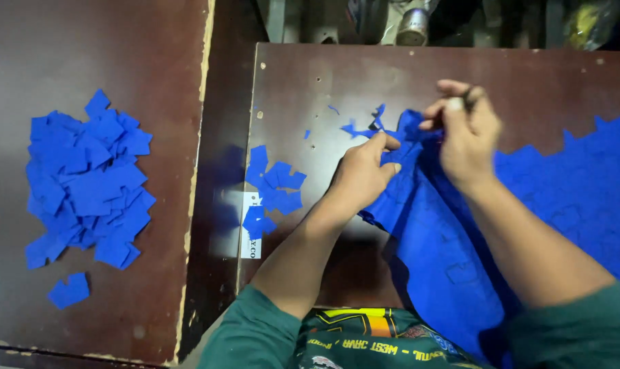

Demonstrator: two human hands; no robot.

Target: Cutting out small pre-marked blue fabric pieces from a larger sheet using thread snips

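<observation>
left hand (pixel 359 174) pinching the blue cloth (pixel 460 225) flat on the counter (pixel 310 75), right hand (pixel 463 130) gripping a small dark tool at its edge, cut bits (pixel 85 181) piled aside.

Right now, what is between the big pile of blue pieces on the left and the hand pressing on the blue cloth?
In the head view, a small cluster of blue pieces lies between the big pile and the left hand, past the gap between the two tabletops.

I see a big blue cloth (pixel 460 239) spread rumpled over the right of the brown table, its far edge jagged. My left hand (pixel 358 178) pinches its far left corner; my right hand (pixel 467 133), gripping a small dark tool, touches it just beside.
</observation>
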